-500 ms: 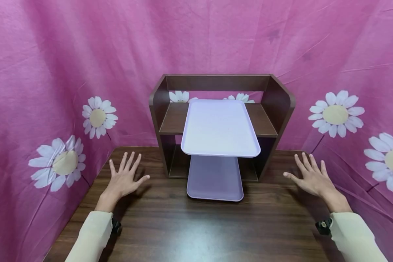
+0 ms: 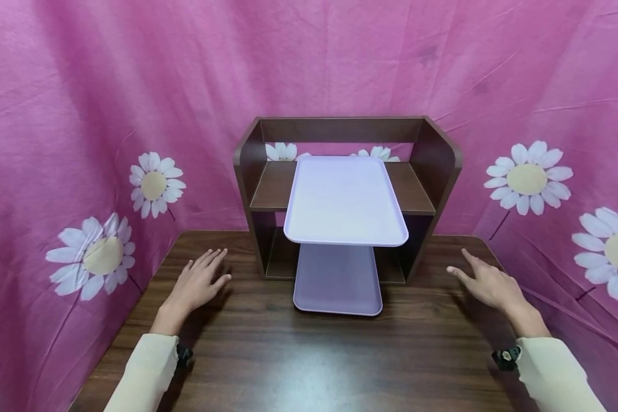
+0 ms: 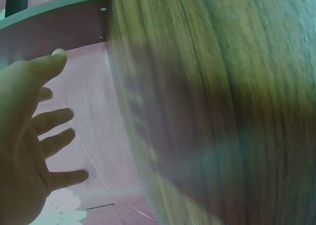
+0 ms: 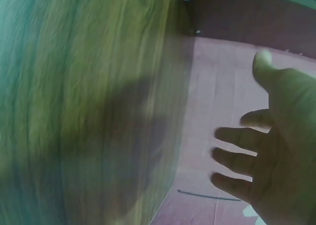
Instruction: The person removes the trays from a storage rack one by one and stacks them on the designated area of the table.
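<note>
In the head view my left hand [image 2: 194,286] hovers over the left part of the table, its fingers loosely extended and nothing in them. Over the right part is my right hand [image 2: 491,286], also holding nothing, with its thumb and index finger pointing forward. Both wrist views show the hands apart from the wood, with shadows below. Between them stands a dark brown two-level shelf [image 2: 342,129]. A pale lilac tray [image 2: 346,200] lies on its upper level and juts out in front. Beneath it, a second lilac tray [image 2: 337,280] sticks out of the lower level.
The shelf stands near the back edge of a dark wood-grain table [image 2: 309,355]. A pink curtain [image 2: 329,63] with white daisies hangs behind and along both sides. Dark straps [image 2: 506,359] sit at the wrists, by the pale sleeves.
Both hands' spread, straight fingers have drawn closer together and dipped downward. The shelf and both trays have stayed in place.
</note>
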The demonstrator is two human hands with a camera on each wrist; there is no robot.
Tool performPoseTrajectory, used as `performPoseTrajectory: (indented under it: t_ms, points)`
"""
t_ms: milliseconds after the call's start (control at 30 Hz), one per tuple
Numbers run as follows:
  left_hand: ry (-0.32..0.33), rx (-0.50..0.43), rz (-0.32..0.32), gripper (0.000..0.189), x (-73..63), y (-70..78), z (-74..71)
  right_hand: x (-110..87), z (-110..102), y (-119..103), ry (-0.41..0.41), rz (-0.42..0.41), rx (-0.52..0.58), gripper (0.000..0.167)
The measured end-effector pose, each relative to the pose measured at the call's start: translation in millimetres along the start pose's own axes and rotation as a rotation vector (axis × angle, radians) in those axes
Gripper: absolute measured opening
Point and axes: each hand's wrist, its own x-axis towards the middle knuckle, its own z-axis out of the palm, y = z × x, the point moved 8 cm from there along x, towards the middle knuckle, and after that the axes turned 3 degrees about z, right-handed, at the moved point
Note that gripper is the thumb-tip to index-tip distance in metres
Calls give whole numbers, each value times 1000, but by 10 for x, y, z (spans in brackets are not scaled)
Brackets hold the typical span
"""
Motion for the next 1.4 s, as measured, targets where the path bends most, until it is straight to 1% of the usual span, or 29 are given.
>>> performPoseTrajectory:
  t_ms: [133, 267, 333, 400, 467, 567, 667, 767, 900, 1033, 1133, 1267, 1400]
  points:
    - [73, 3, 28, 54, 8, 58, -92, -34, -73, -99, 59, 0, 23, 78]
    - [131, -19, 26, 39, 27, 102, -160, -95, -121, -264, 94, -20, 118, 59]
    - [166, -50, 20, 32, 43, 125, -199, -133, -106, -340, 81, -16, 213, 48]
    - [205, -88, 8, 23, 56, 148, -246, -165, -79, -420, 59, -8, 334, 37]
    - [242, -139, -4, 15, 62, 175, -305, -196, -39, -492, 29, 13, 454, 30]
    - [287, -220, -25, 6, 71, 216, -379, -237, 9, -603, -14, 54, 595, 30]
    - [325, -302, -39, 6, 81, 268, -452, -278, 74, -709, -73, 92, 707, 32]
    - [372, -382, -42, 5, 99, 329, -539, -320, 158, -819, -126, 126, 832, 31]
    - [427, -455, -39, 4, 133, 406, -656, -356, 248, -959, -153, 114, 955, 30]
    - [452, -495, -48, 4, 164, 479, -748, -373, 310, -1099, -182, 60, 1051, 27]
    - [466, -539, -59, 4, 187, 535, -818, -385, 352, -1209, -206, 35, 1109, 22]
    - [504, -602, -65, 4, 216, 617, -918, -422, 411, -1377, -229, 25, 1144, 21]
    - [536, -657, -64, 5, 251, 698, -986, -476, 492, -1542, -256, 35, 1174, 25]
